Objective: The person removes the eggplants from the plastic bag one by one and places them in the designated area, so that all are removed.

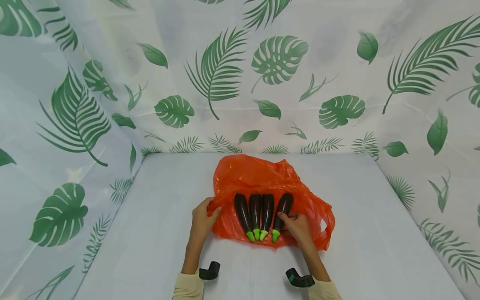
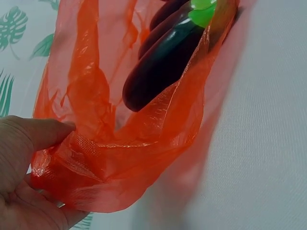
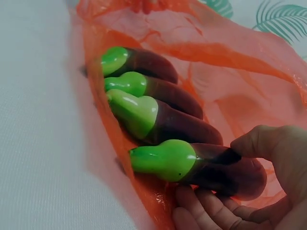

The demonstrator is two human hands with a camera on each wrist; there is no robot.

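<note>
Several dark purple eggplants with green caps lie side by side on a thin red plastic bag [image 1: 247,171] in the head view, caps toward me. My right hand [image 1: 300,228] grips the rightmost eggplant [image 1: 286,203], thumb on top and fingers beneath, as the right wrist view shows; this eggplant [image 3: 230,175] stands slightly apart from the others [image 3: 184,122]. At the bag's left side, my left hand [image 1: 201,220] pinches the plastic between thumb and fingers. In the left wrist view the bag's edge [image 2: 115,172] is lifted beside the nearest eggplant [image 2: 158,72].
The bag rests on a white table [image 1: 150,233]. A leaf-printed curtain [image 1: 225,83] encloses the back and both sides. Black curved devices [image 1: 210,271] sit at both wrists, near the cream sleeves [image 1: 188,286]. One loop of the bag [image 1: 328,221] spreads out right of my right hand.
</note>
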